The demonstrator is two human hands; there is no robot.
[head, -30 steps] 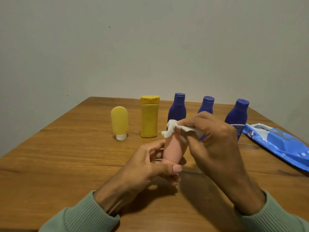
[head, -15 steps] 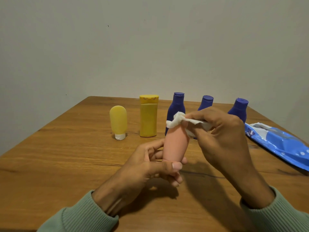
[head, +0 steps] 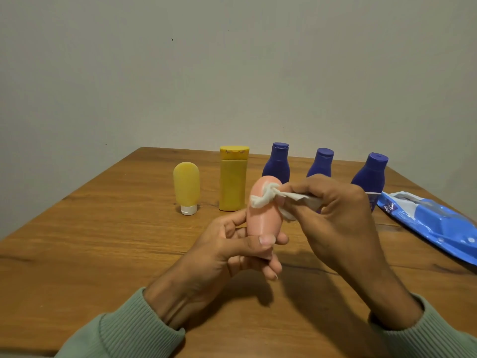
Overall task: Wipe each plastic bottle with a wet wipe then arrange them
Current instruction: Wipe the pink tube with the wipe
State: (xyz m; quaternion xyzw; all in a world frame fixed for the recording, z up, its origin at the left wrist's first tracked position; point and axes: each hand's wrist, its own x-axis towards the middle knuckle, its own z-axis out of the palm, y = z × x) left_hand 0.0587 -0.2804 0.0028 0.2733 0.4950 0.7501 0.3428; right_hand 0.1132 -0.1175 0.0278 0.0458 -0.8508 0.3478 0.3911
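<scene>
Hands meet above the middle of the brown wooden table (head: 103,241). The left hand (head: 232,244) grips the lower end of a rounded pink plastic bottle (head: 262,220), upright off the surface; its cap is probably hidden in the palm. The right hand (head: 340,220) pinches a crumpled white wet wipe (head: 267,198) against the bottle's top. Two yellow plastic bottles (head: 232,184) and three dark blue plastic bottles (head: 276,164) stand along the far edge; a blue wipes pack (head: 433,223) lies at the right edge.

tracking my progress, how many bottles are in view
6: pink bottle in the left hand; behind, in a row, small yellow bottle, tall yellow bottle, three blue bottles. None looks hidden.
</scene>
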